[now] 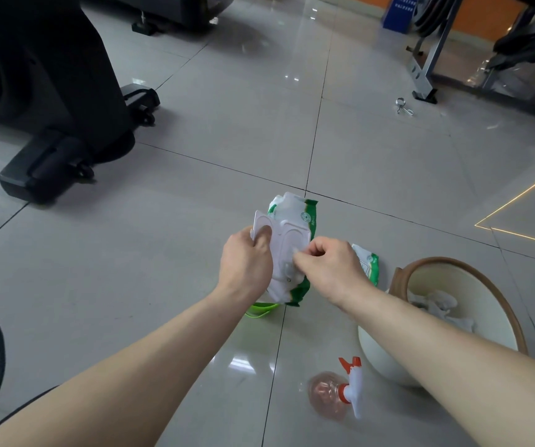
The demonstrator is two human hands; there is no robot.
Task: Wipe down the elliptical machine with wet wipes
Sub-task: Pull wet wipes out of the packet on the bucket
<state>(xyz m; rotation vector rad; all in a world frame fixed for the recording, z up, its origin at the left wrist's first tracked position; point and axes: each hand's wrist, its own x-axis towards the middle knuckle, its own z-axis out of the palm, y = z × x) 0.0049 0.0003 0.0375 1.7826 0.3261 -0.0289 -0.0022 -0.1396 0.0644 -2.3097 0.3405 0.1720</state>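
Grey floor tiles (pixel 163 269) carry a cream bin (pixel 385 356), a spray bottle (pixel 334 393) and a second wipes pack (pixel 367 262); the black elliptical machine (pixel 50 124) stands well apart at left. Left hand (pixel 247 256) grips a green-and-white wet wipes pack (pixel 292 221), lid flipped up; right hand (pixel 327 262) pinches a wipe (pixel 296 250) at its opening. "80" is legible on the wrapper.

1. The left forearm (pixel 150 359) and right forearm (pixel 459 353) are bare all the way from the wrist to the edge of the view.
2. The left hand (pixel 247 259) is bare, with its back, knuckles and thumb uncovered.
3. The right hand (pixel 330 269) is likewise bare, its fingers (pixel 305 259) uncovered.
4. Both arms are slim and smooth, narrowing toward the wrists.
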